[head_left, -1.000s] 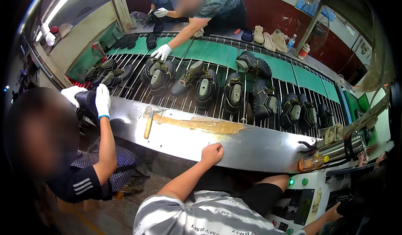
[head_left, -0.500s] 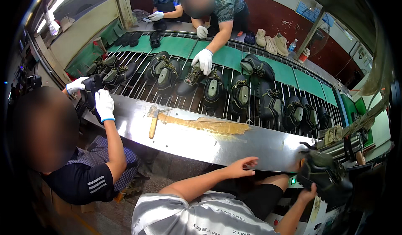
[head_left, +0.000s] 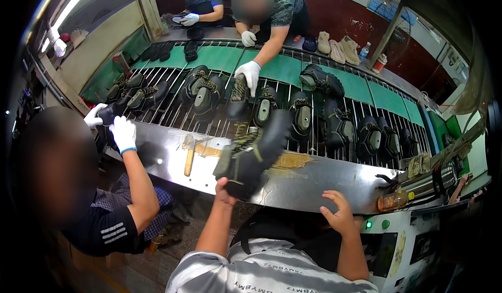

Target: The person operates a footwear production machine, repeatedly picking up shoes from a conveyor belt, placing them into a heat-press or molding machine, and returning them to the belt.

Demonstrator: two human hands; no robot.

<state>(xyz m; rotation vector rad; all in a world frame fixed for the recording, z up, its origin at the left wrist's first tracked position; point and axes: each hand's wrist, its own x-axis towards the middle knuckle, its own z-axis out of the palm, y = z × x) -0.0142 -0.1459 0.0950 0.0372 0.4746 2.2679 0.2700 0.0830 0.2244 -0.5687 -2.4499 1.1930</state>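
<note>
My left hand (head_left: pixel 225 193) is closed on a black work shoe (head_left: pixel 256 159), holding it raised and tilted over the metal edge of the conveyor. The shoe is slightly blurred; yellow-and-black laces show along its upper. My right hand (head_left: pixel 340 210) is apart from it, near the front edge of the metal ledge (head_left: pixel 324 183), fingers spread with nothing in them. Below the held shoe's left side, a wooden-handled hammer (head_left: pixel 189 159) lies on the ledge.
Several black shoes (head_left: pixel 300 116) stand on the metal-rod conveyor, with a green mat (head_left: pixel 285 65) behind. A co-worker's gloved hand (head_left: pixel 248 74) grips a shoe opposite; another person holds one at left. An amber bottle (head_left: pixel 395 201) lies at right, above a control box (head_left: pixel 413 251).
The shoe has passed from my right hand, at far right, to my left hand over the ledge. My left hand has moved left; my right hand is now free. The opposite co-worker has tilted up a shoe.
</note>
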